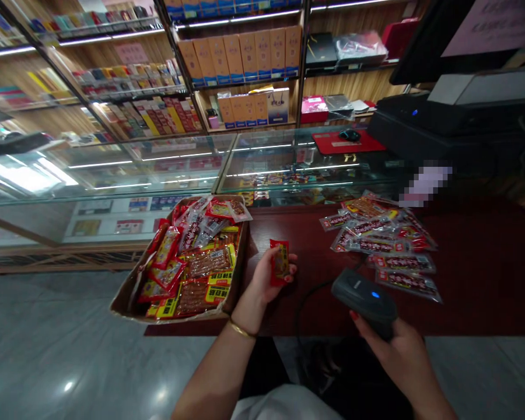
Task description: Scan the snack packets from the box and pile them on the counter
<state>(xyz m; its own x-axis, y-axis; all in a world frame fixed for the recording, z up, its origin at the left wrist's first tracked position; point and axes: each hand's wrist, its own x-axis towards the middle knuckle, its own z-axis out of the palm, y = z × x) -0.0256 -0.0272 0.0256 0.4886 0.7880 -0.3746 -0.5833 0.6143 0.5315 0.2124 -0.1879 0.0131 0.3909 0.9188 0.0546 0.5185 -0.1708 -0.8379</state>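
Carton (pixel 238 286): open, filled with snack packets (pixel 207 262). Left hand (pixel 262 277), just right of carton: thumb and fingers pinching single red packet (pixel 282 262) above counter (pixel 306 233). Right hand (pixel 405 353), farther right of carton: fingers wrapped round scanner (pixel 363 294); trigger pressure cannot be told. Loose packets (pixel 378 245): well right of carton. Step, by judgement: presenting packet for scanning. Next move calls for lining scanner up with packet.

White glare on glass counter (pixel 175 166)

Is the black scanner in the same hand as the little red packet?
No, the left hand holds the red packet, while the right hand holds the black scanner.
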